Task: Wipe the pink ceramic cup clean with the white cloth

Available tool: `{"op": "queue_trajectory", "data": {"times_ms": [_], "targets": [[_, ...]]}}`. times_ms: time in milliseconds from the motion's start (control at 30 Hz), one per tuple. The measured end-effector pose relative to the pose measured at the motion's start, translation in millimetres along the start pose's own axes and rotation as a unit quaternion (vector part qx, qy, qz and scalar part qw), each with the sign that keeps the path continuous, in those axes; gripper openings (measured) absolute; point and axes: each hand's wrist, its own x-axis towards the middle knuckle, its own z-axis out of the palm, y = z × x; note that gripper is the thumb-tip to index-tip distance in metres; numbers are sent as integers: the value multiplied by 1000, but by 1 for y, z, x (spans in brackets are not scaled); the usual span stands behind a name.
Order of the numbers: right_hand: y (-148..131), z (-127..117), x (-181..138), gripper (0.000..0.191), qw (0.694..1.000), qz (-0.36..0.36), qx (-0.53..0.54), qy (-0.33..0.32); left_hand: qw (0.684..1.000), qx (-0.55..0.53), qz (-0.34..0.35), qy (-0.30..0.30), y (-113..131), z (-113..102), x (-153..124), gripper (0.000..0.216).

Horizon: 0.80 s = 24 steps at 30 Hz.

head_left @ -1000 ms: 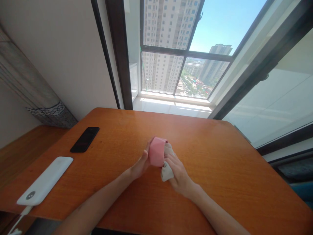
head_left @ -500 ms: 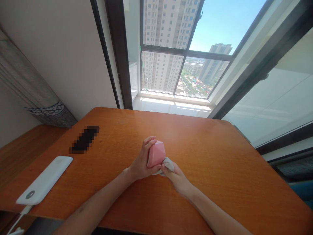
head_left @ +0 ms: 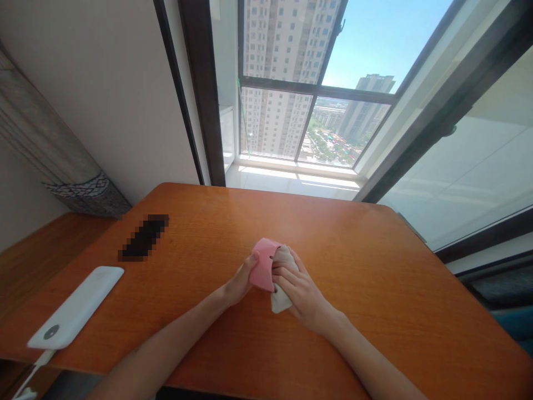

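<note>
Orange-brown wooden table [head_left: 366,278] with rounded corners, set against a tall dark-framed window [head_left: 291,89] looking out on high-rise blocks.

Item 1: small pink block-shaped object [head_left: 263,268], material not clear, held just above the middle of the table, between both hands.

Item 2: left hand [head_left: 240,281], on the left of the pink object, fingers curled together against its left face.

Item 3: right hand [head_left: 300,289], on the right, fingers closed over a crumpled pale grey-white cloth [head_left: 280,300], pressing it to the right side of the pink object. Cloth's lower end hangs below the fingers, close to the tabletop; whether it touches cannot be told.

Item 4: dark flat rectangular thing [head_left: 144,238], pixelated, lying on the far left of the table, well apart from the hands.

Item 5: long white rounded slab-shaped device [head_left: 77,306], with a round grey mark near its near end, lying at the near left edge.

Item 6: grey patterned curtain [head_left: 54,155], left wall.
</note>
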Motion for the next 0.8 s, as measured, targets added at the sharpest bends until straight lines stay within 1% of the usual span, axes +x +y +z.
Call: {"op": "queue_trajectory", "data": {"times_ms": [33,67,100,133,200,267,300,333,367,433,467,500,533,567,600,633,667,700,733,767,800], "targets": [[-3,3,1,21,999,32,40,16,997,52,49,17,-1,-2,-1,80],[-5,6,1,21,993,74,88,35,988,112,101,27,-2,-5,-1,81],[-7,10,2,26,981,123,138,56,973,176,149,30,-2,-10,-1,86],[-8,13,2,34,963,176,189,75,952,237,190,27,-2,-15,0,95],[-7,16,1,49,914,273,283,98,904,341,258,1,-2,-25,3,111],[-5,16,0,58,866,337,349,121,864,406,296,-31,0,-33,7,118],[-5,16,-1,58,850,351,371,126,855,419,303,-41,0,-34,8,120],[-5,15,-1,57,842,357,387,123,856,418,301,-45,1,-34,9,120],[-5,15,-2,55,838,358,395,115,870,399,286,-45,1,-31,8,119],[-9,15,-3,49,843,356,393,92,920,315,229,-48,0,-23,5,117],[-10,14,-4,45,854,350,375,89,944,258,199,-52,-1,-18,3,117],[-11,14,-4,40,875,332,340,96,964,197,172,-57,-2,-12,2,116],[-10,12,-5,34,905,292,291,106,978,135,148,-59,-2,-8,0,114],[-9,9,-5,30,939,228,231,111,988,75,125,-59,-2,-4,0,111],[-6,6,-4,26,969,149,166,104,993,21,95,-63,-2,0,-1,108],[-3,1,-4,23,988,68,104,87,995,-28,58,-70,-1,2,-1,106],[-1,-3,-2,23,997,-2,52,63,994,-68,17,-80,0,4,-2,103],[2,-6,-1,26,998,-51,14,37,991,-94,-20,-88,2,6,-3,99],[3,-9,0,29,997,-78,-11,18,990,-104,-43,-90,3,7,-5,96],[3,-9,2,30,996,-83,-22,7,990,-100,-49,-82,4,9,-6,92],[3,-7,2,27,997,-73,-18,9,994,-82,-37,-65,4,10,-7,87]]}}
